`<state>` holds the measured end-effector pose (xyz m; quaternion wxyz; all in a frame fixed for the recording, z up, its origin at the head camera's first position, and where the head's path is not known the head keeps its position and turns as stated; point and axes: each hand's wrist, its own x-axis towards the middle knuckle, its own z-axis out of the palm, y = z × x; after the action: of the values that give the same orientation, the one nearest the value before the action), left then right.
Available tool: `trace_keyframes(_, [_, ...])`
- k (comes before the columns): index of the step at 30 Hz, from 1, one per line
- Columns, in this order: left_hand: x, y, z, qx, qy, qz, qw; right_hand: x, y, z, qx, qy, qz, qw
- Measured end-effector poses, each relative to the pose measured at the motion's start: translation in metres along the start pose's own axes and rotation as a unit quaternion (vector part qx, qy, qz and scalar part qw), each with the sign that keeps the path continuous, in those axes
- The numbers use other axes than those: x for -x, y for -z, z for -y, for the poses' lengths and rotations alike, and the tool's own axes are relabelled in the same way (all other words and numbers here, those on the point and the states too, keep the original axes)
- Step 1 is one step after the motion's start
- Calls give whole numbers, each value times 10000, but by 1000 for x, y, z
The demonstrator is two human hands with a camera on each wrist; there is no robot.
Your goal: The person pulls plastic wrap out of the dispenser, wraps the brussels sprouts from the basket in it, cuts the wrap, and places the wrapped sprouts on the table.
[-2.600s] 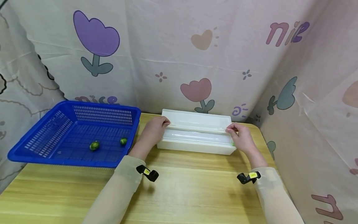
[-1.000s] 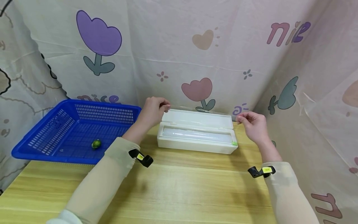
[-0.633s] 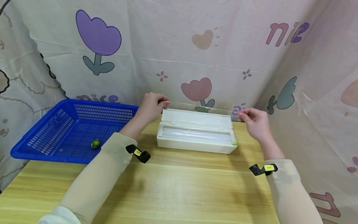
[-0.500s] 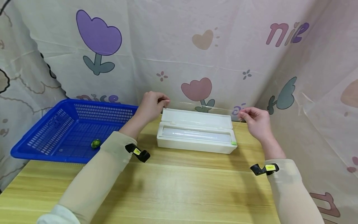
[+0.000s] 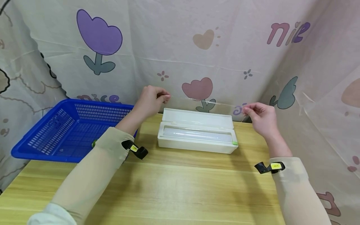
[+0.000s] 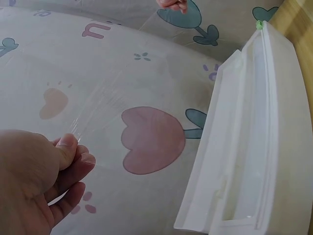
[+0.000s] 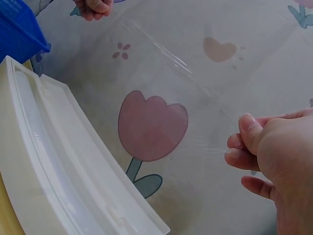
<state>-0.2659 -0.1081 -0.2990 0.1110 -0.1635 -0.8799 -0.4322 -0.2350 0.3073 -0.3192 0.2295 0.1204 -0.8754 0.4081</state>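
Note:
A thin, clear sheet of plastic wrap (image 5: pixel 208 102) stretches between the two hands, in the air above and behind the white wrap dispenser box (image 5: pixel 197 147). My left hand (image 5: pixel 150 101) pinches its left end between thumb and fingers; shiny creases run from that pinch in the left wrist view. The right end is pinched by my right hand (image 5: pixel 262 118), and the wrap (image 7: pixel 178 62) shows as faint glinting lines in the right wrist view. The dispenser's lid (image 5: pixel 197 117) is tipped back, exposing the wrap roll (image 5: pixel 197 134) inside. A green tab (image 5: pixel 234 143) sits at its right end.
A blue slotted plastic basket (image 5: pixel 45 158) stands on the left of the wooden table (image 5: pixel 180 187). Inside lies a small round green vegetable (image 5: pixel 94 143), mostly covered by the left sleeve (image 5: pixel 92 168). A printed curtain (image 5: pixel 168 37) hangs close behind the dispenser and along the right side.
From the dispenser's opening, both hands have risen and spread apart, lifting the plastic wrap up past the lid. The left sleeve has come across the basket, covering most of the green vegetable.

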Motion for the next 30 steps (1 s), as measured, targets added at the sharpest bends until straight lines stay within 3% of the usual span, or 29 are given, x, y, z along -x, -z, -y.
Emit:
trace_keyframes(15, [-6,16,-14,19,-163,81,9998,-5,16,16,203,-24,-55,9998])
trace_keyframes(30, [-6,33,-29,-18,-472,-54,9989,-12,29,33,-14,238,-269,9994])
